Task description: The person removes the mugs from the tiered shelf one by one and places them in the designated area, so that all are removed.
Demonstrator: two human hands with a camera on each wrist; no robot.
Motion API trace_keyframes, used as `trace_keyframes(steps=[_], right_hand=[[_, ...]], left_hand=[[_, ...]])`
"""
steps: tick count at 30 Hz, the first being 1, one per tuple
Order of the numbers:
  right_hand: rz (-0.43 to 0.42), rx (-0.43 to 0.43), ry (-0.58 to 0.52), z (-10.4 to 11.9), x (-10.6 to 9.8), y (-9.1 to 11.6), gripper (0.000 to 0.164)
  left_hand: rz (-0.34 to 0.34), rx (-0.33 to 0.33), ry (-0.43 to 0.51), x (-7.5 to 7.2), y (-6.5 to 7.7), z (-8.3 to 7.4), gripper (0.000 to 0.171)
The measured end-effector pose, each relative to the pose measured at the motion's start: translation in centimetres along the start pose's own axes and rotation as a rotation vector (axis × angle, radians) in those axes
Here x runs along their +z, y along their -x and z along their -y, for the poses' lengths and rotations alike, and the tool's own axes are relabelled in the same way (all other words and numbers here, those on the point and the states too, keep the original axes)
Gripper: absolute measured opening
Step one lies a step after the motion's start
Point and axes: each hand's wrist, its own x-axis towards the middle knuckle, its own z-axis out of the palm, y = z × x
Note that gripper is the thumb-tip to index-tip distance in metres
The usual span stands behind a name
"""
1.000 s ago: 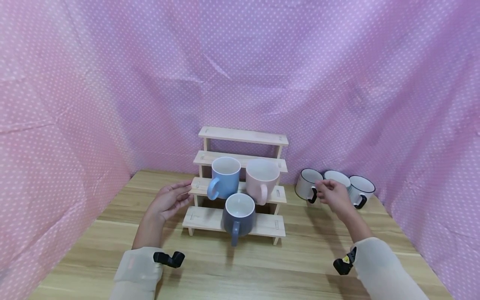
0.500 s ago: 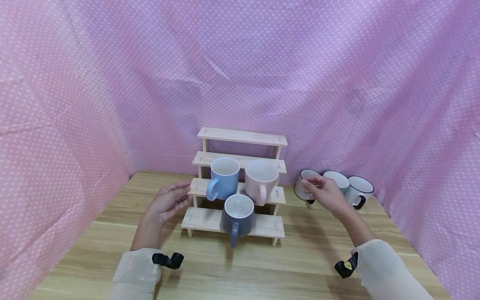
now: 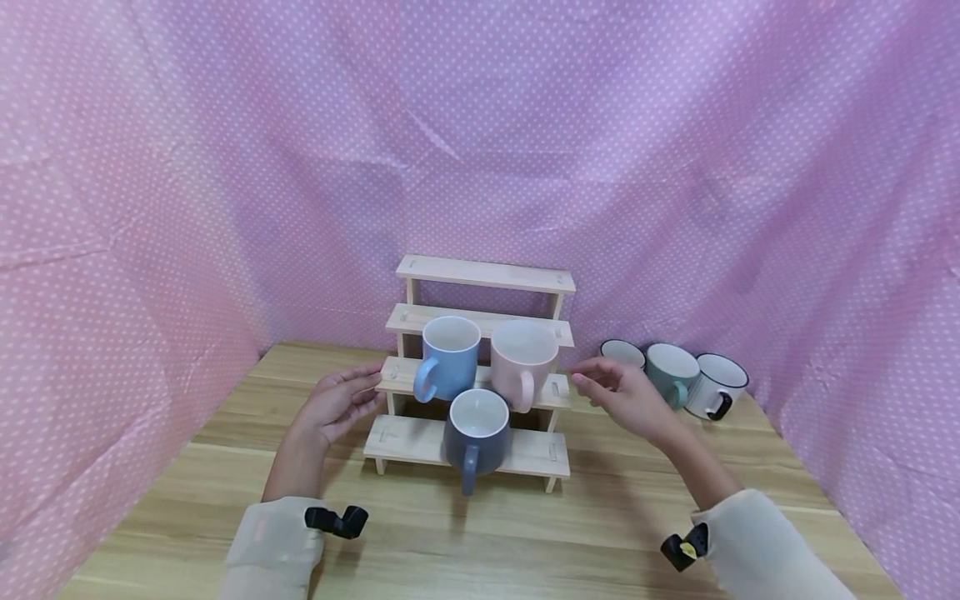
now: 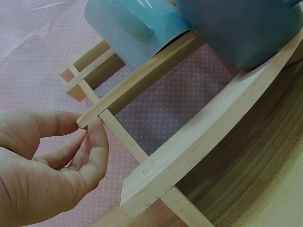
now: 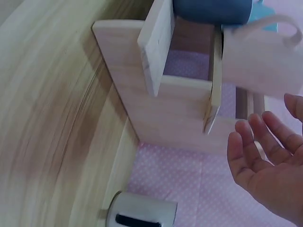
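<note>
Your left hand [image 3: 341, 404] pinches the rack [image 3: 412, 435]; right hand [image 3: 626, 400] relaxed beside it. Likely light, stiff; grip both ends.

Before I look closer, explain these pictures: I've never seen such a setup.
No machine here: a person works bare-handed. The wide picture comes from a head camera, the others from wrist cameras. The left grip pinches the end of a shelf on a wooden stepped stand; the right grip holds nothing. That shelf bears a blue mug and a pink mug; a grey mug stands lower down. On the table to the right, a green mug stands between two black-rimmed mugs.
</note>
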Motion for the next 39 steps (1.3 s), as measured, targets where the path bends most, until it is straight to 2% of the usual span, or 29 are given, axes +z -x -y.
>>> trace_keyframes(steps=[11,17,23,28,33,39], right_hand=[[0.091,-0.109,0.032,2.6,1.6,-0.1,0.024],[0.142,-0.194,0.01,3.7,2.5,-0.1,0.02],[0.218,-0.208,-0.076,4.5,3.0,-0.3,0.02],[0.28,-0.179,-0.214,4.6,3.2,-0.3,0.02],[0.333,-0.134,-0.357,4.2,3.4,-0.5,0.024],[0.372,-0.123,-0.475,3.5,3.7,-0.9,0.026]], left_hand=[[-0.007,-0.004,0.006,0.2,0.1,0.0,0.038],[-0.001,-0.003,0.003,0.3,0.2,-0.2,0.044],[0.001,-0.001,0.008,0.3,0.1,-0.2,0.043],[-0.015,-0.011,0.015,0.4,0.0,-0.1,0.037],[-0.011,-0.009,0.028,0.3,0.0,-0.1,0.039],[-0.023,-0.011,0.021,0.3,0.1,0.0,0.038]])
